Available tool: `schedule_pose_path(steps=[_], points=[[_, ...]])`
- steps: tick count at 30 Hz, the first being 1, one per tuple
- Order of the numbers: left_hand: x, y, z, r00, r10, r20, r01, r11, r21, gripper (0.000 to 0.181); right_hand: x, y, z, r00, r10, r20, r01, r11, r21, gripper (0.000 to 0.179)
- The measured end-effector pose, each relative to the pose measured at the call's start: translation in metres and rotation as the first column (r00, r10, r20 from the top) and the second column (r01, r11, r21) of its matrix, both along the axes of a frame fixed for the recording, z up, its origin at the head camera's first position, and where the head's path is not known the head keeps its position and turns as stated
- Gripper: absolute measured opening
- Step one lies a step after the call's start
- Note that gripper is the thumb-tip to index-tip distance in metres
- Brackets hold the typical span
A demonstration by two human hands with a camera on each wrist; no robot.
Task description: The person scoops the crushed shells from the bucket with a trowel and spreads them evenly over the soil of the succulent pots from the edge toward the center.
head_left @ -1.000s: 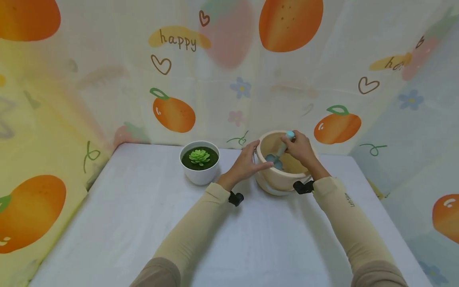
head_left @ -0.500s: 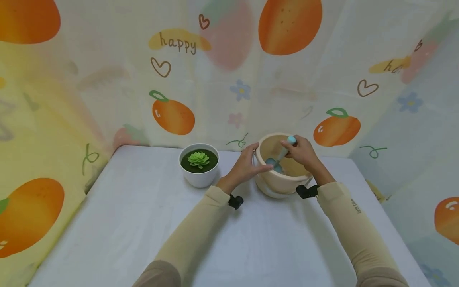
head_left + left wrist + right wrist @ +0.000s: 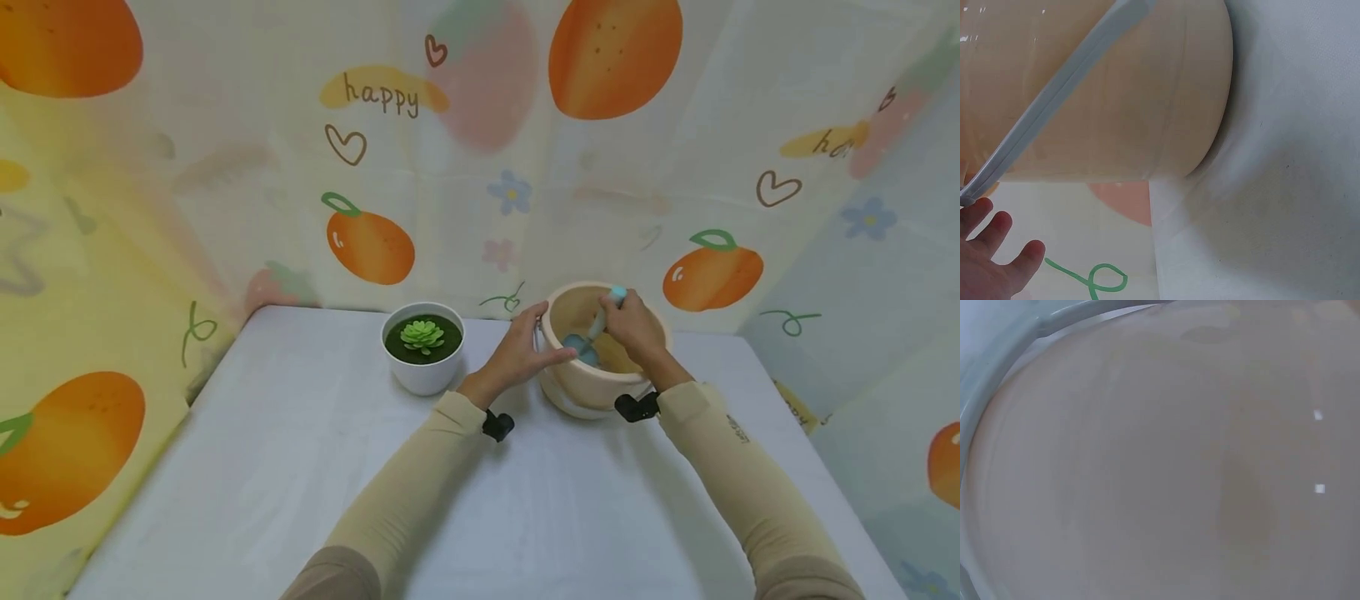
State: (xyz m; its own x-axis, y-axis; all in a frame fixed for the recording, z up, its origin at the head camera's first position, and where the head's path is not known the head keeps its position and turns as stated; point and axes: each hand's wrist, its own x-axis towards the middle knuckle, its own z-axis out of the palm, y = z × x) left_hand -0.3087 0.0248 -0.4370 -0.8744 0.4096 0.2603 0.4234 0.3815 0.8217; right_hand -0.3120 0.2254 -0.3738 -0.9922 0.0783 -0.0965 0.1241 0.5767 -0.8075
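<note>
A cream bucket (image 3: 592,387) with a pale handle (image 3: 1047,103) stands upright on the table. My right hand (image 3: 636,323) grips the blue top of a small shovel (image 3: 598,323) that slants down inside the bucket. Its bluish scoop (image 3: 577,346) is low in the bucket, near the left inner wall. At the bucket's left side, my left hand (image 3: 517,354) rests against the rim, thumb stretched along the front. In the left wrist view its fingers (image 3: 994,234) are spread beside the bucket and handle. The right wrist view is filled by the bucket's outer wall (image 3: 1147,456); the right hand is hidden there.
To the left of the bucket stands a white pot (image 3: 423,377) with a green succulent (image 3: 422,336) in dark soil. Both stand near the back edge of the white-covered table (image 3: 300,417). A fruit-printed curtain (image 3: 450,233) hangs behind and at the sides.
The right hand and shovel have shifted slightly within the bucket, staying in the same grip. The left hand keeps its place at the rim. The head view has tilted a little.
</note>
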Motion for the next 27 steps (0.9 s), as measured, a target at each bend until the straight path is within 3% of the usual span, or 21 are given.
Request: schedule_pose_path(steps=[5, 12, 18, 21, 27], points=[[-0.003, -0.002, 0.001, 1.0, 0.014, -0.009, -0.014, 1.0, 0.012, 0.093, -0.004, -0.002, 0.003, 1.0, -0.021, -0.008, 0.021, 0.999, -0.05, 0.044], [-0.001, 0.0, -0.002, 1.0, -0.001, 0.024, 0.0, 1.0, 0.023, 0.095, -0.001, 0.008, 0.003, 0.994, 0.107, -0.005, -0.107, 0.987, -0.123, 0.037], [0.005, 0.002, -0.003, 1.0, -0.008, 0.026, 0.008, 1.0, 0.025, 0.095, 0.005, 0.013, 0.003, 0.993, 0.114, 0.034, -0.106, 0.978, -0.178, 0.038], [0.005, 0.003, -0.001, 1.0, -0.005, 0.03, 0.005, 1.0, 0.019, 0.095, 0.003, 0.011, 0.005, 0.996, 0.09, 0.02, -0.086, 0.985, -0.152, 0.036], [0.003, 0.002, -0.001, 0.998, 0.015, 0.053, -0.016, 1.0, 0.015, 0.095, -0.003, 0.006, 0.001, 0.999, 0.044, 0.02, -0.044, 0.999, 0.0, 0.04]])
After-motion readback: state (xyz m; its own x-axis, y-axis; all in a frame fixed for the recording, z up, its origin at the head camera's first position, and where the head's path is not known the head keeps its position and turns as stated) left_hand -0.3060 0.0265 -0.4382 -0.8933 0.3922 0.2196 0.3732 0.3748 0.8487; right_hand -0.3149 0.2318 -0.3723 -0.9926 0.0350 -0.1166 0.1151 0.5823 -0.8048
